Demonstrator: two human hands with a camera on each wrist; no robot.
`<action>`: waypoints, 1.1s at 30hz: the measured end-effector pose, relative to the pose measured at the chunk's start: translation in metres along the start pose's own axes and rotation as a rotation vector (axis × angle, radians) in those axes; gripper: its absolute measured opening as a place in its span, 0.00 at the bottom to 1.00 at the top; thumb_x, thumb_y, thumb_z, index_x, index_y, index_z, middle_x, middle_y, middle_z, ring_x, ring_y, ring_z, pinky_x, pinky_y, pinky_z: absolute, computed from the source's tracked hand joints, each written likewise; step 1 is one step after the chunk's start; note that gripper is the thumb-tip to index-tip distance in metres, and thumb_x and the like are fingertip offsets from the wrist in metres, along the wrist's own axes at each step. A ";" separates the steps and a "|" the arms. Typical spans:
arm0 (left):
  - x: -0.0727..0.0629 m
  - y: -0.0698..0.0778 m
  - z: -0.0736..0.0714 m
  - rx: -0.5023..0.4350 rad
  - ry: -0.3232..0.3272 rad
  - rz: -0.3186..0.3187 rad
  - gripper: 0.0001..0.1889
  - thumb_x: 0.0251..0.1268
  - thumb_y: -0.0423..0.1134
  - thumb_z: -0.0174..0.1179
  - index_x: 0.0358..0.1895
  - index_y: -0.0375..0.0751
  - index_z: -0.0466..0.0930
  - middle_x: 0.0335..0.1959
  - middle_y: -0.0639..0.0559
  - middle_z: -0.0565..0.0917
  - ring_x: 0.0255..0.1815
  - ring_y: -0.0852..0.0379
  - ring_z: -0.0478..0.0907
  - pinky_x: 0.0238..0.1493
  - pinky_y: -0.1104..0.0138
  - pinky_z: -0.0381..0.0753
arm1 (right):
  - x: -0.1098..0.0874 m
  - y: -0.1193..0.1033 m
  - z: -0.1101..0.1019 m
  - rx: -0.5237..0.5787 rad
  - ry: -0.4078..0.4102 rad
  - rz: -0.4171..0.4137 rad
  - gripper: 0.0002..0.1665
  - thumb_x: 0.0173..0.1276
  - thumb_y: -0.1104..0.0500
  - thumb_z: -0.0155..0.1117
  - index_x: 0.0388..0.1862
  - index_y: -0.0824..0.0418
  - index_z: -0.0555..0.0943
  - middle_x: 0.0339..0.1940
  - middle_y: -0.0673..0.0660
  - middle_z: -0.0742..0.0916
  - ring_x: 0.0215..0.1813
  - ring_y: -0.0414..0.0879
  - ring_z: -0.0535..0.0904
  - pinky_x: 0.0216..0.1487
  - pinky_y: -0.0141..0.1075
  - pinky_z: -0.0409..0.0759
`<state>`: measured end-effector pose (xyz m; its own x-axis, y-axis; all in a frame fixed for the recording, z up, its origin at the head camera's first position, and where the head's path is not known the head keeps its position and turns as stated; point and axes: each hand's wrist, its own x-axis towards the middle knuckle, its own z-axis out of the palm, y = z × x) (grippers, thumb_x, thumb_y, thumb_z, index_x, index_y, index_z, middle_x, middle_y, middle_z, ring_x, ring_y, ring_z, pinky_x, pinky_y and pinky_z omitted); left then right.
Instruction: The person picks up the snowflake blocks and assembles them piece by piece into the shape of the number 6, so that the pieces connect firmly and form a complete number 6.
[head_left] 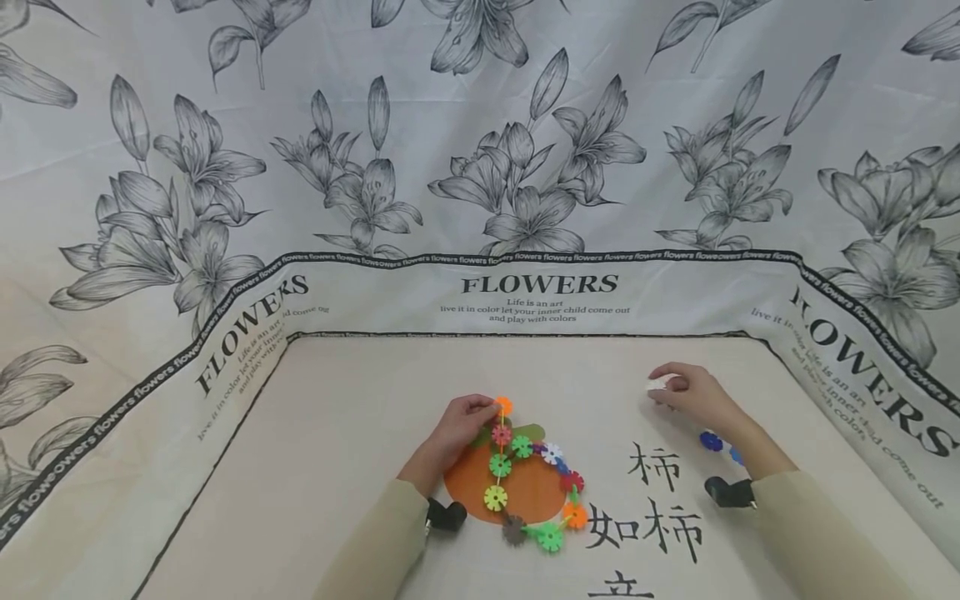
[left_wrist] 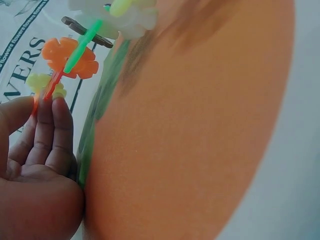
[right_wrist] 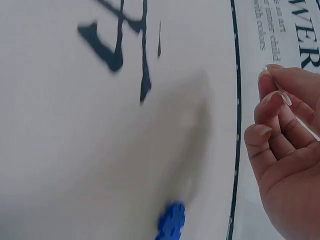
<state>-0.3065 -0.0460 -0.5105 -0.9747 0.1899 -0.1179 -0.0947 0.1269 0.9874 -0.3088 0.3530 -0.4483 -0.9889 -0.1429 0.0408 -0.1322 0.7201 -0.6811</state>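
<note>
A chain of linked plastic snowflake discs point(head_left: 551, 536), in green, yellow, red, white, orange and other colours, hangs and curves over the tabletop in the head view. My left hand point(head_left: 461, 425) pinches the orange snowflake disc point(head_left: 504, 406) at the chain's upper end between thumb and fingers. In the left wrist view that disc stands edge-on at the fingertips, with an orange and a yellow disc close by. Farther right, my right hand point(head_left: 693, 396) pinches a small white snowflake disc point(head_left: 656, 385), apart from the chain. In the right wrist view the fingers mostly hide this disc.
Loose on the cloth beside my right forearm lies a dark blue snowflake disc point(head_left: 711, 440), with a lighter blue one point(head_left: 736, 455) partly behind the arm. The cloth carries a printed orange persimmon point(head_left: 528, 496) and black characters point(head_left: 654, 465). A flower-printed curtain point(head_left: 540, 300) borders the table.
</note>
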 end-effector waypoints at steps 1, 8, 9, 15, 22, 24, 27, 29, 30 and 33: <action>0.000 0.000 0.000 -0.001 0.000 -0.003 0.13 0.76 0.41 0.60 0.50 0.34 0.82 0.38 0.49 0.87 0.41 0.57 0.82 0.53 0.62 0.81 | 0.002 -0.006 0.005 0.023 -0.013 -0.006 0.26 0.73 0.56 0.68 0.64 0.68 0.76 0.30 0.59 0.83 0.34 0.54 0.80 0.33 0.38 0.77; -0.001 0.002 0.000 -0.010 -0.004 -0.006 0.11 0.76 0.41 0.60 0.48 0.34 0.82 0.37 0.49 0.87 0.42 0.57 0.82 0.54 0.61 0.81 | 0.012 -0.042 0.036 0.170 -0.129 -0.038 0.28 0.73 0.57 0.68 0.65 0.71 0.76 0.34 0.64 0.85 0.39 0.58 0.82 0.43 0.44 0.81; -0.001 0.002 0.000 -0.010 -0.004 -0.001 0.11 0.76 0.40 0.60 0.48 0.34 0.82 0.37 0.49 0.87 0.42 0.56 0.82 0.54 0.61 0.81 | 0.013 -0.046 0.040 0.184 -0.143 -0.046 0.28 0.73 0.57 0.68 0.65 0.72 0.76 0.35 0.65 0.86 0.40 0.58 0.83 0.45 0.45 0.82; -0.001 0.002 0.000 -0.016 0.002 0.009 0.12 0.76 0.40 0.60 0.48 0.33 0.82 0.37 0.48 0.87 0.41 0.57 0.82 0.54 0.60 0.81 | 0.020 -0.066 0.059 0.300 -0.218 -0.104 0.29 0.73 0.60 0.67 0.66 0.75 0.74 0.40 0.67 0.89 0.47 0.63 0.87 0.54 0.43 0.83; -0.002 0.000 0.001 -0.016 0.006 0.000 0.12 0.76 0.40 0.60 0.49 0.33 0.82 0.37 0.48 0.87 0.41 0.57 0.82 0.52 0.61 0.81 | 0.027 -0.088 0.079 0.392 -0.270 -0.140 0.28 0.70 0.63 0.69 0.65 0.75 0.75 0.42 0.66 0.89 0.50 0.65 0.86 0.54 0.43 0.84; -0.002 0.000 0.001 -0.010 0.005 -0.002 0.12 0.76 0.40 0.60 0.48 0.34 0.82 0.37 0.49 0.87 0.41 0.57 0.83 0.52 0.62 0.82 | 0.030 -0.094 0.085 0.393 -0.275 -0.143 0.28 0.69 0.62 0.70 0.64 0.75 0.75 0.40 0.65 0.90 0.49 0.65 0.86 0.53 0.41 0.84; -0.002 0.001 0.000 -0.007 0.004 -0.008 0.11 0.76 0.41 0.60 0.48 0.35 0.83 0.37 0.49 0.87 0.41 0.57 0.83 0.53 0.62 0.82 | 0.036 -0.101 0.093 0.398 -0.287 -0.154 0.28 0.69 0.62 0.70 0.63 0.75 0.76 0.40 0.64 0.90 0.50 0.66 0.86 0.53 0.42 0.84; -0.001 0.001 0.000 -0.007 0.003 -0.008 0.11 0.76 0.41 0.60 0.48 0.35 0.83 0.37 0.49 0.88 0.41 0.57 0.83 0.53 0.62 0.81 | 0.041 -0.106 0.099 0.405 -0.298 -0.158 0.27 0.69 0.62 0.71 0.62 0.75 0.77 0.40 0.64 0.90 0.50 0.66 0.86 0.54 0.44 0.84; -0.001 0.001 -0.001 -0.008 0.003 -0.010 0.12 0.76 0.41 0.60 0.48 0.35 0.83 0.37 0.49 0.88 0.41 0.57 0.83 0.54 0.61 0.81 | 0.043 -0.107 0.101 0.408 -0.307 -0.159 0.27 0.69 0.62 0.71 0.62 0.74 0.77 0.40 0.64 0.90 0.50 0.66 0.86 0.54 0.45 0.84; 0.000 0.001 -0.001 -0.011 0.002 -0.011 0.12 0.76 0.42 0.60 0.49 0.35 0.83 0.37 0.49 0.88 0.41 0.57 0.83 0.54 0.61 0.81 | 0.049 -0.110 0.108 0.410 -0.331 -0.163 0.26 0.70 0.61 0.70 0.62 0.73 0.78 0.38 0.63 0.90 0.50 0.65 0.86 0.55 0.47 0.83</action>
<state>-0.3068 -0.0463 -0.5090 -0.9740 0.1864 -0.1288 -0.1078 0.1185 0.9871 -0.3358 0.1929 -0.4505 -0.8750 -0.4838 -0.0169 -0.1795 0.3566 -0.9169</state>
